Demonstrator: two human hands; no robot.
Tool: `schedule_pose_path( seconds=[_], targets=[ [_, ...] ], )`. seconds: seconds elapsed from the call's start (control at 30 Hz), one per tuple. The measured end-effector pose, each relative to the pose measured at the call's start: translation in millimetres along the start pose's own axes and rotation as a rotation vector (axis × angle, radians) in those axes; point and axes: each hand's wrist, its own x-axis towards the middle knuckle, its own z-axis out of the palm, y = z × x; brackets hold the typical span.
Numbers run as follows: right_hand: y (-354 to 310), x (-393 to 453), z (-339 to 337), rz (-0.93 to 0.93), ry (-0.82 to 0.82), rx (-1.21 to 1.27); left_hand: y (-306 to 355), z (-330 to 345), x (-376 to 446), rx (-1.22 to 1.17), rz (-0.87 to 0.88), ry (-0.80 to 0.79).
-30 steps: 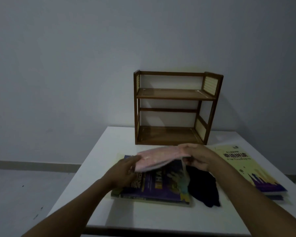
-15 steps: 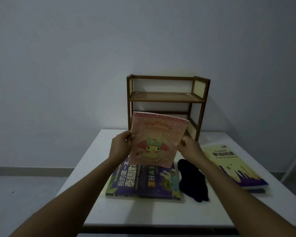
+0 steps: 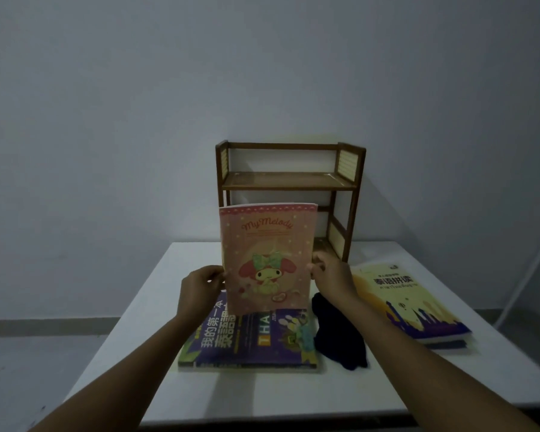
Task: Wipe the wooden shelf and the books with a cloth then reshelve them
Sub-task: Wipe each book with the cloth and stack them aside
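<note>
Pink book [image 3: 267, 257] held upright between both hands, above the table [image 3: 262, 397] and in front of the wooden shelf [image 3: 289, 182]. Left hand [image 3: 198, 286] grips its left edge; right hand [image 3: 331, 275] grips its right edge. Dark cloth [image 3: 337, 335] lies below, beside the purple book [image 3: 250, 341].

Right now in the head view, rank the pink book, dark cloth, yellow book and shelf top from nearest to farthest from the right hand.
From the right hand:
1. Pink book: held at its right edge.
2. Dark cloth: on the table just below the hand.
3. Yellow book: flat, to the right.
4. Shelf top: high, behind the pink book.
</note>
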Motion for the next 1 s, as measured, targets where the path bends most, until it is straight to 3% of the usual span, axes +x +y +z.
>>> schedule_pose_path(
  seconds=[0.13,0.27,0.43,0.63,0.8,1.0],
  targets=[
    [9.2,-6.8,7.1,0.028,-0.031,0.029,-3.0,4.7,-2.0,0.051,-0.002,0.019],
    [11.6,13.3,-21.8,0.052,0.097,0.105,33.3,22.1,11.9,-0.027,0.034,0.038],
    [45.8,49.4,-102.8,0.119,0.225,-0.05,90.4,88.2,35.7,-0.109,0.005,-0.28],
    [129.7,57.3,-159.5,0.348,0.169,-0.219,110.9,202.9,14.3,0.074,-0.049,-0.461],
    [184.2,52.3,-167.8,0.464,0.185,-0.273,109.5,261.4,-11.3,0.334,-0.046,-0.442],
    [219.0,49.6,-153.2,0.465,-0.041,-0.332,93.9,284.5,-14.8,0.517,0.04,-0.578]
  ],
)
